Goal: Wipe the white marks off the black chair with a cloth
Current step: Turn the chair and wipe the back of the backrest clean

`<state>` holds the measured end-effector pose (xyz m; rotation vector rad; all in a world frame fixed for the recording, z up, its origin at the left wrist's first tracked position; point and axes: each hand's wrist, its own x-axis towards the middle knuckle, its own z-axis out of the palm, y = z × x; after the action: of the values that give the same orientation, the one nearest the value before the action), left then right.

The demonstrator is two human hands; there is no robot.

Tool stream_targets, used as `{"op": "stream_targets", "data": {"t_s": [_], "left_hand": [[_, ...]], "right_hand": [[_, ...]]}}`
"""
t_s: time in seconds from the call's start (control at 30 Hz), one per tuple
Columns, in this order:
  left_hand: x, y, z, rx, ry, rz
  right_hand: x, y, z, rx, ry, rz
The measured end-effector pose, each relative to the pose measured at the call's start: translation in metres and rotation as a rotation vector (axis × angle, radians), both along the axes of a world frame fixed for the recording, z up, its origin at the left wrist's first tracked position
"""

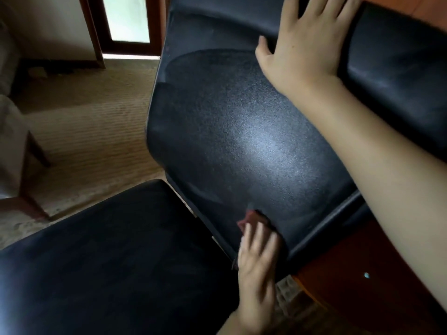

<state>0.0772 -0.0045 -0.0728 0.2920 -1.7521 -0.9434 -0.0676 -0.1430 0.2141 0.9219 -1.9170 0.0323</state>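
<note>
The black chair fills the middle of the view, its textured panel tilted toward me, with a pale sheen in the centre and faint whitish arcs near its left and lower edges. My left hand, blurred, presses a reddish-brown cloth against the panel's near lower edge. Only a corner of the cloth shows above my fingers. My right hand lies flat with fingers spread on the chair's smooth upper part, and my forearm crosses the right side.
A second black padded seat sits at the lower left, touching the chair. Another black cushion is at the upper right. A brown wooden surface lies at the lower right. Beige carpet, a door and a wooden furniture leg are on the left.
</note>
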Motion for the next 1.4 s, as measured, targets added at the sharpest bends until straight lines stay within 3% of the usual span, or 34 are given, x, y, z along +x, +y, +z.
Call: {"op": "stream_targets", "data": {"t_s": [0.17, 0.23, 0.3, 0.43, 0.5, 0.57, 0.63, 0.83, 1.0, 1.1, 1.23, 1.3, 1.4], "left_hand": [[0.003, -0.058, 0.013, -0.569, -0.114, -0.122], [-0.012, -0.095, 0.025, -0.637, -0.088, -0.07], [-0.027, -0.139, 0.027, -0.375, -0.046, 0.038], [-0.04, -0.211, 0.0, 0.502, 0.068, 0.318], [-0.043, -0.213, 0.005, 0.759, 0.184, 0.395], [-0.048, -0.194, 0.014, 0.882, 0.279, 0.408], [-0.046, -0.154, 0.018, 0.831, 0.331, 0.323], [-0.023, 0.0, 0.02, 0.212, 0.169, -0.02], [-0.004, 0.003, -0.006, -0.154, 0.008, 0.037], [-0.006, 0.004, -0.021, -0.059, 0.056, 0.079], [-0.016, 0.013, -0.02, 0.373, 0.261, 0.051], [-0.017, 0.019, -0.014, 0.463, 0.33, 0.091], [-0.018, 0.022, -0.012, 0.571, 0.301, 0.182]], "right_hand": [[-0.002, -0.005, 0.0, -0.012, -0.01, 0.015], [-0.002, -0.006, 0.0, -0.005, -0.021, 0.029], [-0.002, -0.008, 0.001, 0.016, -0.044, 0.047], [-0.001, -0.012, 0.003, 0.045, -0.092, 0.083], [-0.001, -0.012, 0.002, 0.036, -0.095, 0.095], [-0.001, -0.011, 0.002, 0.039, -0.092, 0.081], [-0.001, -0.009, 0.002, 0.034, -0.078, 0.059], [0.001, -0.002, 0.001, 0.026, -0.077, 0.049], [0.002, -0.003, 0.002, 0.006, -0.053, 0.004], [0.002, -0.002, 0.002, 0.022, -0.07, -0.001], [0.001, -0.001, 0.002, 0.041, -0.099, 0.018], [0.002, -0.001, 0.003, 0.043, -0.113, 0.022], [0.003, 0.0, 0.002, 0.048, -0.119, 0.026]]}}
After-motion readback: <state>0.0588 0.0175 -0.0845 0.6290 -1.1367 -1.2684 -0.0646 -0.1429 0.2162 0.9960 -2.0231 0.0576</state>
